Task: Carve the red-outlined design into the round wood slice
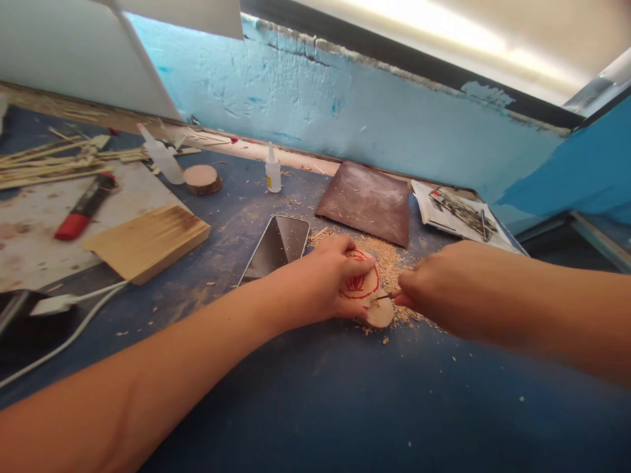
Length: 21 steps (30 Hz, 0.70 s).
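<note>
My left hand (340,279) is closed round a pale wood slice (362,279) with a red pattern drawn on its face. It holds the slice tilted against a second, plain wood slice (380,314) lying on the table. In my right hand (434,289) is a thin, dark-bladed carving tool (383,297), its handle mostly hidden by the fingers. The blade meets the lower edge of the marked slice; its exact tip is hard to make out. Wood shavings (389,253) lie round both hands.
Behind my hands lie a phone (276,246) and a sheet of brown sandpaper (369,200). A small glue bottle (273,172), a round wood slice (202,179), a wooden block (150,240) and a red-and-black cutter (86,207) are farther left. A white cable (93,328) crosses the left side.
</note>
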{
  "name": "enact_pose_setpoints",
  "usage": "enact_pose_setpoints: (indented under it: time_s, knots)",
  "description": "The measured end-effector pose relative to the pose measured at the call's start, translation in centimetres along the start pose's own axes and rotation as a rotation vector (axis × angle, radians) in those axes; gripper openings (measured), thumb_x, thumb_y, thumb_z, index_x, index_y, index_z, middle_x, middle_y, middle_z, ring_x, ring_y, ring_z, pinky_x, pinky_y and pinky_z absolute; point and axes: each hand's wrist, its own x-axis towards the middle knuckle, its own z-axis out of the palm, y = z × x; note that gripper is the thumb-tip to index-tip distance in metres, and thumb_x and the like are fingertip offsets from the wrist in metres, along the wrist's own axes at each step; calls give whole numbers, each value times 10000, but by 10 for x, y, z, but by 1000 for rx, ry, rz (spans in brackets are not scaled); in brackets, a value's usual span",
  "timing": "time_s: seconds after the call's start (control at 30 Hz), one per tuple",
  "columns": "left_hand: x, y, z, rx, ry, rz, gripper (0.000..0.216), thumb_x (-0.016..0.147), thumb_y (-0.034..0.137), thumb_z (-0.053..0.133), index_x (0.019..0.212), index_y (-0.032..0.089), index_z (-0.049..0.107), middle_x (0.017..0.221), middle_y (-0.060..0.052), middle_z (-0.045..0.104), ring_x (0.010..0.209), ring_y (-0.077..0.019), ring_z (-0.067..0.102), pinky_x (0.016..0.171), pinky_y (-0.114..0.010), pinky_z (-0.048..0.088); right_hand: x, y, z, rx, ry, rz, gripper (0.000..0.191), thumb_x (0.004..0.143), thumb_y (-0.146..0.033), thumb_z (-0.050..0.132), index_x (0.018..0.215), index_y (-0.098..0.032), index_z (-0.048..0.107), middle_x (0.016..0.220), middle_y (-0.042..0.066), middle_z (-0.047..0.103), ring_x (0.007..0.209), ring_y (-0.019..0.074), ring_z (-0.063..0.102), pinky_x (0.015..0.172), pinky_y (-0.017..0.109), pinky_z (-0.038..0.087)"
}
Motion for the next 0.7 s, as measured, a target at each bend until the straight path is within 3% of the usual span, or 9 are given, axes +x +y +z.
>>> enact_pose_setpoints:
  time_s: [0.07,0.13,0.2,0.3,0.43,0.53,0.7]
  knots:
    - [1,0,1,-2,0,-5,769,816,407,1062,1505,211,782,1503,-205,627,1464,-413,617,1323,-558,477,-1,-2,0,-96,25,-94,100,836,-76,802,840,-176,802,683,60,749,532,182,563,546,363,204]
    - [2,0,1,-2,1,-8,764,806,408,1069,1492,218,791,1489,-200,630,1450,-415,619,1316,-567,478,-1,-3,-1,-122,-7,-90,125,817,-63,800,831,-187,810,698,61,761,546,184,576,545,368,198]
    - [3,1,1,-1,7,-10,761,790,412,1078,1475,233,799,1477,-191,633,1433,-416,624,1301,-575,489,2,-2,-3,-26,-57,37,164,915,-126,770,768,-196,788,676,51,746,533,167,560,545,355,221]
    - [3,1,0,0,12,-14,731,787,412,1077,1447,248,810,1468,-180,637,1417,-416,631,1281,-578,505,5,1,-6,113,-74,207,383,1096,-304,654,747,-196,770,692,59,748,548,163,562,556,333,264]
    - [2,0,1,-4,8,-6,699,788,435,1074,1414,250,823,1462,-170,640,1395,-406,641,1276,-581,507,2,-5,-10,-104,-63,-42,96,944,-149,770,873,-175,829,748,94,783,607,205,624,558,363,221]
    - [3,0,2,-11,18,0,735,790,430,1076,1450,248,809,1474,-175,639,1402,-407,639,1280,-572,505,1,-9,-13,-163,-33,-130,111,865,-82,788,847,-182,832,738,92,777,597,206,618,550,366,219]
    - [3,2,1,-5,1,-18,699,804,400,1061,1439,234,820,1470,-180,634,1399,-407,637,1275,-554,510,8,-6,-15,69,-49,177,363,993,-159,717,633,-198,734,537,27,627,461,148,500,561,334,277]
